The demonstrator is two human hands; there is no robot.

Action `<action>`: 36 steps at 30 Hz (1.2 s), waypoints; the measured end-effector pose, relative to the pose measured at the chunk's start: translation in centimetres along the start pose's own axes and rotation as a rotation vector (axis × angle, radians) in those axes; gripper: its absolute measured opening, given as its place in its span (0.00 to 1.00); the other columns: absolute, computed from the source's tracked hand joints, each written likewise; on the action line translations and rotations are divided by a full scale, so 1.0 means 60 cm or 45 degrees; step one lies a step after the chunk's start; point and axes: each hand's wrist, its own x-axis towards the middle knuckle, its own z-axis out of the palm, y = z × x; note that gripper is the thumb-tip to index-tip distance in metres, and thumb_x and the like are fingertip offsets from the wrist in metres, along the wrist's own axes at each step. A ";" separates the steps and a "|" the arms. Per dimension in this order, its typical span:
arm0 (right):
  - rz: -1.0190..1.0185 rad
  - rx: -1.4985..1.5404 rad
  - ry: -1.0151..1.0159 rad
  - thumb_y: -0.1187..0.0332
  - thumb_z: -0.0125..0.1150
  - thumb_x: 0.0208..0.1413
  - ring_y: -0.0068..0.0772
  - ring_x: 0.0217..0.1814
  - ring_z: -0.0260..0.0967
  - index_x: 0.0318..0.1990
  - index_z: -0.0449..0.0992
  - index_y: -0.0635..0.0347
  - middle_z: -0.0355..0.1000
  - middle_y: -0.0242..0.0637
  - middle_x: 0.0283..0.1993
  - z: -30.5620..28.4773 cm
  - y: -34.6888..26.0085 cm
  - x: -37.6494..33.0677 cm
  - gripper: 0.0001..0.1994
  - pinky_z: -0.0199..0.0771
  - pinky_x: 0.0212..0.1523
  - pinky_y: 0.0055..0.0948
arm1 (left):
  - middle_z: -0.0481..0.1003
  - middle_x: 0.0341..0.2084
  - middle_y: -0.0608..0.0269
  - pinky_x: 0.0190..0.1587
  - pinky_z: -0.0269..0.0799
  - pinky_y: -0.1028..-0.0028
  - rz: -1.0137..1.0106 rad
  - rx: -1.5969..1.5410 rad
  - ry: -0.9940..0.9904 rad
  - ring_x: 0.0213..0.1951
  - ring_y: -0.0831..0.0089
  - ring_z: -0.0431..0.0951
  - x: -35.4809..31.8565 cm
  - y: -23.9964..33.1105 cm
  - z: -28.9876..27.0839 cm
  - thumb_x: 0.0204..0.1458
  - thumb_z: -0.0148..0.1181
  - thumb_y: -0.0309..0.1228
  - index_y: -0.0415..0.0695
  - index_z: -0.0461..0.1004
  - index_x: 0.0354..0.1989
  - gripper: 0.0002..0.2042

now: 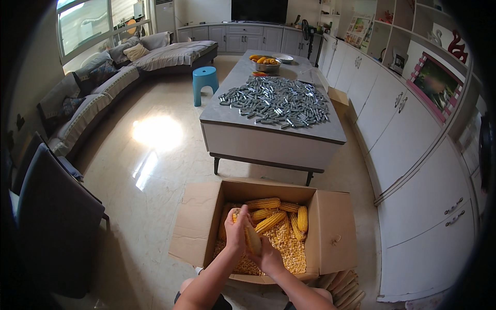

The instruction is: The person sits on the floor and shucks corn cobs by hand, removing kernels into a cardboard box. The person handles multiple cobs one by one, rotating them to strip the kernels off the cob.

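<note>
Over the open cardboard box (338, 227), both my hands are wrapped around one corn cob (252, 241). Much of its visible side is pale and bare of kernels, with some yellow left near the upper end. My left hand (236, 230) grips the upper part and my right hand (268, 257) closes on the lower end. Behind them in the box lie several whole yellow ears of corn (270, 222), piled toward the far side. Loose corn kernels (290, 254) cover the bottom of the box. My fingers hide part of the cob.
Stripped cobs (345, 290) lie on the floor beside the box's near right corner. Beyond stands a low table (263, 140) covered with small silver cylinders (284, 101) and a metal bowl (266, 66) of corn. A blue stool (205, 80) and dark chair (57, 222) are leftward; cabinets (413, 217) line the right.
</note>
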 end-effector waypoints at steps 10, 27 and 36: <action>0.014 -0.001 -0.021 0.51 0.58 0.46 0.54 0.35 0.69 0.51 0.56 0.60 0.70 0.51 0.36 0.001 0.002 -0.002 0.31 0.69 0.33 0.43 | 0.67 0.19 0.67 0.24 0.66 0.80 0.069 0.154 -0.086 0.21 0.79 0.68 0.001 -0.012 -0.009 0.45 0.58 0.29 0.43 0.64 0.32 0.10; 0.114 0.284 0.008 0.51 0.58 0.46 0.52 0.37 0.69 0.46 0.59 0.61 0.70 0.50 0.36 -0.006 0.013 0.001 0.27 0.69 0.35 0.41 | 0.64 0.32 0.67 0.38 0.65 0.77 -0.008 0.308 -0.501 0.35 0.80 0.65 0.006 -0.020 -0.020 0.48 0.57 0.29 0.43 0.58 0.48 0.20; 0.054 0.427 0.014 0.51 0.58 0.46 0.50 0.40 0.69 0.51 0.58 0.62 0.69 0.49 0.40 -0.001 0.036 0.016 0.30 0.68 0.40 0.39 | 0.66 0.31 0.66 0.36 0.68 0.76 -0.343 -0.051 -0.456 0.32 0.77 0.69 -0.011 0.011 0.000 0.47 0.58 0.29 0.44 0.60 0.44 0.18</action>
